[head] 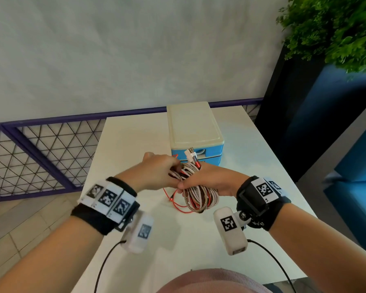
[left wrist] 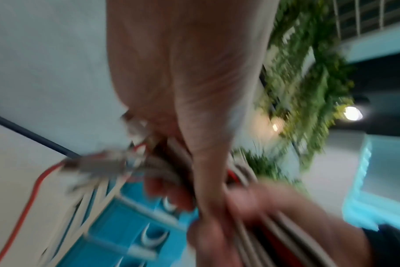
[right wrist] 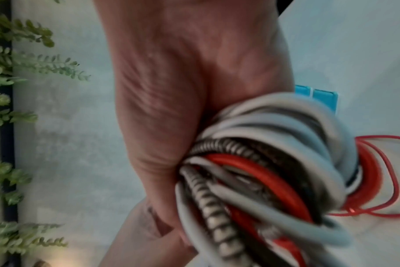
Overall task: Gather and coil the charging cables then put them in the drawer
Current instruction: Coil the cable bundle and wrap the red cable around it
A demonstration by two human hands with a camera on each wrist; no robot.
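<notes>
A bundle of charging cables (head: 199, 196), white, red and braided, hangs coiled in loops above the white table (head: 135, 140). My right hand (head: 213, 179) grips the coil around its middle, and the right wrist view shows the loops (right wrist: 274, 159) filling the palm. My left hand (head: 161, 172) pinches the strands at the top of the bundle; that wrist view is blurred. Several plugs (head: 192, 157) stick up above the hands. A thin red cable end (head: 175, 205) trails down onto the table. Just behind the hands stands the blue drawer unit (head: 209, 154) with a cream top, its drawers shut.
The drawer unit sits at the table's far middle, with bare table on both sides of it. A purple mesh railing (head: 40, 149) runs at the left beyond the table edge. At the right stand a dark blue planter (head: 304, 115) and green foliage (head: 336, 28).
</notes>
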